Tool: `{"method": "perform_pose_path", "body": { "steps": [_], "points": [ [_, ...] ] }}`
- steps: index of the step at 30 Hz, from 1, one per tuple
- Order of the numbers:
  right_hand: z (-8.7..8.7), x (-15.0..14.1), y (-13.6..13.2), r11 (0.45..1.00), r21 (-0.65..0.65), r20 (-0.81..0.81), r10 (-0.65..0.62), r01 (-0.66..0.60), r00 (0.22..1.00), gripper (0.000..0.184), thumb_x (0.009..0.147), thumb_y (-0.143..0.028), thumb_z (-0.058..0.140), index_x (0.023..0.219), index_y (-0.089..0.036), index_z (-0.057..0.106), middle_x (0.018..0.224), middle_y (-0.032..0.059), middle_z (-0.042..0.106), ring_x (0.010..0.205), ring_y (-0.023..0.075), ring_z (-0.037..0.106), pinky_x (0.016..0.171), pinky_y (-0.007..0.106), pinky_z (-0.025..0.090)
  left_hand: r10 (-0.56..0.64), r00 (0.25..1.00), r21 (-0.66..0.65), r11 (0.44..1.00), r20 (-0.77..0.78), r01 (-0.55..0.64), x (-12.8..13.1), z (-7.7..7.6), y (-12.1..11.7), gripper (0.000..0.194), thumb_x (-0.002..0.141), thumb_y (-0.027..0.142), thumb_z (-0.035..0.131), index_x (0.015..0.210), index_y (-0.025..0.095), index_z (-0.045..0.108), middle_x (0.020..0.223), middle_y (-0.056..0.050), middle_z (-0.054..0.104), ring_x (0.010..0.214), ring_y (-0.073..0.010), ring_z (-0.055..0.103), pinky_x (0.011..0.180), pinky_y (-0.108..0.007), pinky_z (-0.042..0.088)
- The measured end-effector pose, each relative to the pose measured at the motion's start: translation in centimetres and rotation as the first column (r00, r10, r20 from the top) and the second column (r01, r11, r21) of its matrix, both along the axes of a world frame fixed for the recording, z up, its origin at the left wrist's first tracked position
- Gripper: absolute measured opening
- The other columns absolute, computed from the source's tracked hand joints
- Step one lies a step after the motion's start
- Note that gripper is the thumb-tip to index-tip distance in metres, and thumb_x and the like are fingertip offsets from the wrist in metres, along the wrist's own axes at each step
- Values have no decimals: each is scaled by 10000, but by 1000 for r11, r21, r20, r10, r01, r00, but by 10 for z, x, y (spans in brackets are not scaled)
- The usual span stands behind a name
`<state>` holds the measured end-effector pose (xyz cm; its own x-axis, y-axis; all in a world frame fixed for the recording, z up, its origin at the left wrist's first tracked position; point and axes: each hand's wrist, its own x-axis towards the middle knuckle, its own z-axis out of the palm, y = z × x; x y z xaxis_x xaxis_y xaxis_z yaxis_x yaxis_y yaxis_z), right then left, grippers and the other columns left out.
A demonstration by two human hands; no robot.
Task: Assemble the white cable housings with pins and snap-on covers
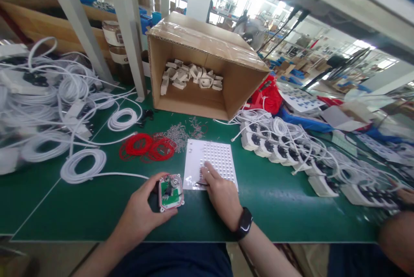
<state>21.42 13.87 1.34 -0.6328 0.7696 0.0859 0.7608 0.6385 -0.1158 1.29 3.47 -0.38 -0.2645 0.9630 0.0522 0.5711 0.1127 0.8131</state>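
My left hand (142, 208) is closed around a small white housing (170, 193), held just above the green table. A green circuit board, dark wires and a red ring around the rim show inside it. A white cable (126, 175) runs from near the housing to a coil on the left. My right hand (223, 195), with a black watch on the wrist, is over a white sheet of small round stickers (223, 156). Its fingers are bent together at the sheet's lower left. Something small and dark shows under them, too blurred to name.
Red sealing rings (139, 144) and loose screws (177, 134) lie beyond the sheet. A cardboard box (207, 106) at the back holds white covers (194, 74). Cable coils (82, 165) crowd the left. Rows of white units (278, 152) stand right, near another person's hand (406, 194).
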Motion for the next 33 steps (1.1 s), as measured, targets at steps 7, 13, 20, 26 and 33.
{"method": "perform_pose_path", "body": {
  "steps": [7,13,20,26,33],
  "points": [
    [4,25,-2,981,-186,-377,-12,-63,926,292,910,-227,424,1124,-199,620,1209,111,610,945,208,653,780,339,536,-476,879,-98,875,3,474,-18,28,28,583,554,364,755,1099,241,585,1383,-94,453,1204,-293,498,992,-423,424],
    [10,15,28,735,-677,-711,-665,32,231,730,887,-640,121,585,-166,587,469,17,526,414,110,483,418,226,413,-620,780,-244,771,-80,588,-19,39,53,511,578,440,718,1048,271,611,1365,-56,480,1122,-300,567,889,-396,486],
    [-26,-12,38,601,-791,-609,-790,-115,65,413,681,-531,678,748,-136,579,595,38,655,492,124,590,483,225,483,-588,799,-295,791,-127,535,-17,32,55,572,587,454,712,1119,282,593,1362,-35,483,1121,-286,571,884,-380,492],
    [-34,-14,37,651,-757,-646,-758,59,88,290,748,-403,647,784,-125,571,636,60,685,549,170,654,546,282,546,-570,809,-283,807,-141,519,-15,30,56,590,549,415,727,1110,271,615,1333,-36,511,1095,-291,589,868,-376,509],
    [-41,-13,38,660,-751,-657,-749,1,83,320,732,-441,662,767,-149,538,633,63,692,558,193,669,543,299,557,-582,811,-403,757,-61,514,-12,43,59,773,571,470,703,1284,250,500,1360,-53,485,1183,-296,518,972,-388,431]
  ]
}}
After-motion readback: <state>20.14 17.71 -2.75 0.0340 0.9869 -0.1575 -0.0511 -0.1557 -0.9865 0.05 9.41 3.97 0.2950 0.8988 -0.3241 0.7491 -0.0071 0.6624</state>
